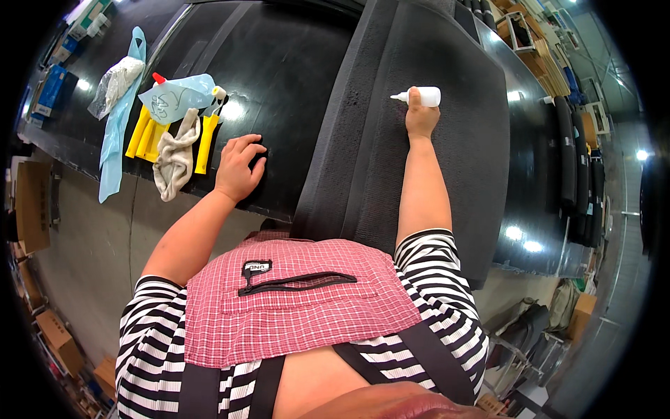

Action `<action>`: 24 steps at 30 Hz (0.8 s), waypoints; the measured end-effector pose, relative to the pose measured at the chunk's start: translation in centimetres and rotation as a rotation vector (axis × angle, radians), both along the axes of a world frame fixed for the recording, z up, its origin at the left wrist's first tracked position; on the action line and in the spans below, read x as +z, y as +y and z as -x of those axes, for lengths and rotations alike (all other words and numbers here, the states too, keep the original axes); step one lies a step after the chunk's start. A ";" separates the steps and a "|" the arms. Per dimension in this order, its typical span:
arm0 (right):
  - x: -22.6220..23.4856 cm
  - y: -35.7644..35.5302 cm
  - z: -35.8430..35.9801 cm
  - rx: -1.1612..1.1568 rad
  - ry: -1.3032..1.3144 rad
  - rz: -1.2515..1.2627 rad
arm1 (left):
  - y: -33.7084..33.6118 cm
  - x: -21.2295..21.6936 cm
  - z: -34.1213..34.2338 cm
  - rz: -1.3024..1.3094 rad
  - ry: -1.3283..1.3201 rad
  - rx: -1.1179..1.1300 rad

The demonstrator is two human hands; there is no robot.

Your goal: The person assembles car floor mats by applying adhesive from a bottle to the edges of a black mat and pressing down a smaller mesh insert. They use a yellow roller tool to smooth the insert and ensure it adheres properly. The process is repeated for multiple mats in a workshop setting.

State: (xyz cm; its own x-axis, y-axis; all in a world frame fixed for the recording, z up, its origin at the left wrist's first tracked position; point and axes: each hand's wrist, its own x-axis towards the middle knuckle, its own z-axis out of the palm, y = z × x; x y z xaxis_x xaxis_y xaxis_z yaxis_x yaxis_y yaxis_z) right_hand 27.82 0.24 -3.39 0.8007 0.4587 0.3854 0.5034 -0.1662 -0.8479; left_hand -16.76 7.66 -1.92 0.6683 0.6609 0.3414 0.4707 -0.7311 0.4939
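Observation:
My right hand (422,120) is closed around a small white squeeze bottle (430,96) with a pointed nozzle. The bottle is tilted on its side, its tip toward the left, over a dark grey textured mat (453,167). Whether the tip touches the mat I cannot tell. My left hand (239,166) rests on the glossy black table (293,91) near its front edge, fingers spread a little and nothing in them. Just left of it lie a yellow-handled tool (207,143) and a crumpled beige cloth glove (174,157).
More yellow handles (145,134), a light blue plastic piece (178,98) with a red tip, and a long blue strip (115,150) with clear plastic (115,85) lie on the left. Dark rolled pieces (567,153) stand at the right. Cardboard boxes (59,339) sit at lower left.

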 end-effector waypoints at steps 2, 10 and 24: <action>0.3 0.0 0.2 -0.011 -0.017 0.019 | 0.0 0.0 0.1 -0.004 -0.007 0.001; 0.2 -0.5 0.2 0.023 -0.037 0.019 | -0.1 0.0 0.0 -0.012 -0.008 -0.006; 1.2 -2.2 1.7 0.111 0.025 0.073 | -0.1 -0.2 0.0 -0.017 -0.001 0.004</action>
State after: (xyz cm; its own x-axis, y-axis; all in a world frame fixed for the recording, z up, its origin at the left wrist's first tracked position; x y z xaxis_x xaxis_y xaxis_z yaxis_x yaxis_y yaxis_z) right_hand 26.15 -2.01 -2.14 0.7519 0.5716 0.3285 0.5014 -0.1724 -0.8478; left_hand -16.73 7.56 -2.09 0.6653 0.6580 0.3527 0.4736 -0.7371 0.4820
